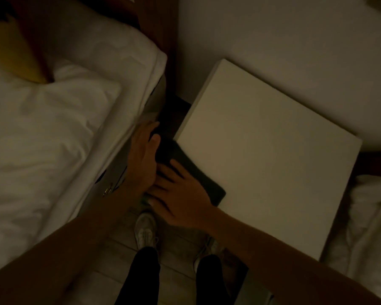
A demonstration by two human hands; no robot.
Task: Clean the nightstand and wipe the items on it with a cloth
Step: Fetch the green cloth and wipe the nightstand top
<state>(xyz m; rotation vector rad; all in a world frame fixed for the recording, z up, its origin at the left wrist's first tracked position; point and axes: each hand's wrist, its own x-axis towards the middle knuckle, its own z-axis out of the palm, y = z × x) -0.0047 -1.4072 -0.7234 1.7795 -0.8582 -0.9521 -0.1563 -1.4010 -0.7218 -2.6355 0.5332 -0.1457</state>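
Note:
The scene is dim. A white nightstand (262,150) stands between a bed and a wall, and its top is bare. A dark cloth (198,177) lies over its near left edge. My right hand (180,201) rests flat on the cloth with fingers spread. My left hand (143,157) is beside it, against the nightstand's left side, with the thumb touching the cloth's far end. Whether the left hand grips the cloth is unclear.
A bed with white bedding (53,139) and a yellow cushion (11,56) fills the left. More white bedding (370,227) lies to the right of the nightstand. My two feet in light shoes (145,230) stand on the floor in the narrow gap.

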